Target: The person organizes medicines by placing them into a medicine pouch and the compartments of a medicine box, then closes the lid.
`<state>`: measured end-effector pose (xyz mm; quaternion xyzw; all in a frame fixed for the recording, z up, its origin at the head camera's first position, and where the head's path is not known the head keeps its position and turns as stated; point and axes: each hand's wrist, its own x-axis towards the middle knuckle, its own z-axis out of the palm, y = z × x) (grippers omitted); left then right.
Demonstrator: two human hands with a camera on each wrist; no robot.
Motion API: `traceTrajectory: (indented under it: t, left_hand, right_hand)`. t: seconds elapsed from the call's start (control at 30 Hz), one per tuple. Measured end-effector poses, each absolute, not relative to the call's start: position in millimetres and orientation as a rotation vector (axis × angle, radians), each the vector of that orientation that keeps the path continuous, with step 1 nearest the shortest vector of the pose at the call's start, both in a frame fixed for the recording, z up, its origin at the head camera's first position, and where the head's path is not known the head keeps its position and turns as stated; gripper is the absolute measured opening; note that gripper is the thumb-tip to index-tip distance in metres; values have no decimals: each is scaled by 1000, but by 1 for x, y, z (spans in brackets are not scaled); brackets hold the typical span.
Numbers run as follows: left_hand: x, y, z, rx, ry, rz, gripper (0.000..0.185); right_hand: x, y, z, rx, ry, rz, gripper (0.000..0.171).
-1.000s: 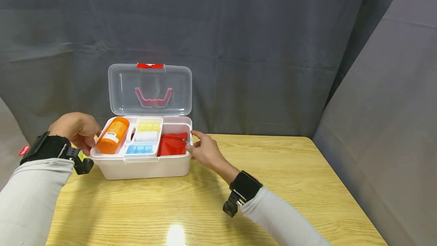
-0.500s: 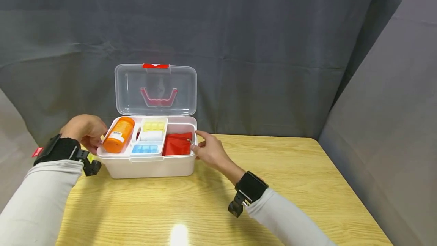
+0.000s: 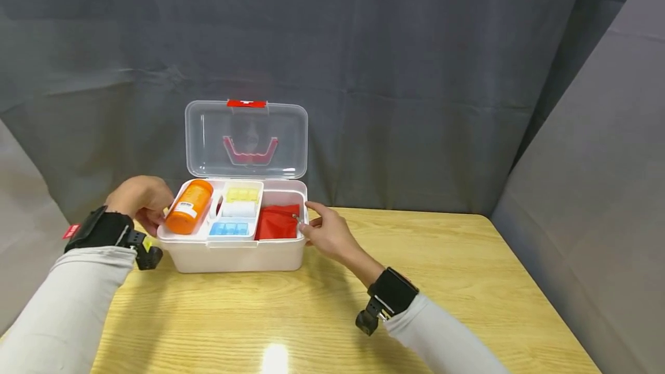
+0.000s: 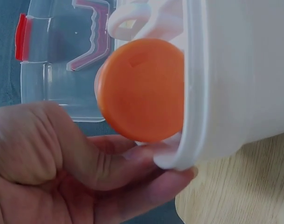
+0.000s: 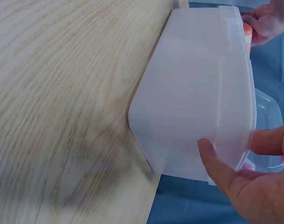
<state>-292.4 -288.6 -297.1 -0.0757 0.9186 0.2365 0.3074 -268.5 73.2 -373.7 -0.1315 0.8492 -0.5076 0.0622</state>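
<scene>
A white first-aid box (image 3: 239, 260) stands on the table with its clear lid (image 3: 208, 131) raised. At its left end my left hand (image 3: 142, 198) pinches the rim, thumb and fingers on either side of the lip (image 4: 181, 161). My right hand (image 3: 329, 232) grips the opposite end; one digit lies along the outer wall (image 5: 188, 93) and another reaches over the rim. Inside, an orange pill bottle (image 3: 189, 206) lies on the left. A white tray (image 3: 260, 212) beside it holds yellow and blue compartmented items and a white roll (image 3: 239, 209). A red zip pouch (image 3: 277, 225) fills the right side.
The wood-grain table (image 3: 312, 316) extends in front of the box and to its right. A dark grey curtain (image 3: 389, 103) hangs close behind the raised lid, and a lighter grey panel (image 3: 597, 189) slopes along the right side.
The whole head view has shifted, so box, hands and table all appear farther right. Both hands keep their hold at the box ends, and the contents look unchanged.
</scene>
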Motion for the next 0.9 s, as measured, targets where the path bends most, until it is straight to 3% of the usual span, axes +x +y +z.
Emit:
traceTrajectory:
  t: [0.27,0.53,0.9]
  left_hand:
    - [-301,-261,-304,-69,2438,714,52]
    - [-300,-228,-325,-31,2351,988,86]
    - [-291,-204,-351,171,2119,1390,91]
  right_hand:
    - [-267,109,-374,-311,2572,-1588,56]
    - [-257,158,-384,-204,2549,-1641,56]
    - [-243,215,-382,-184,2550,-1682,51]
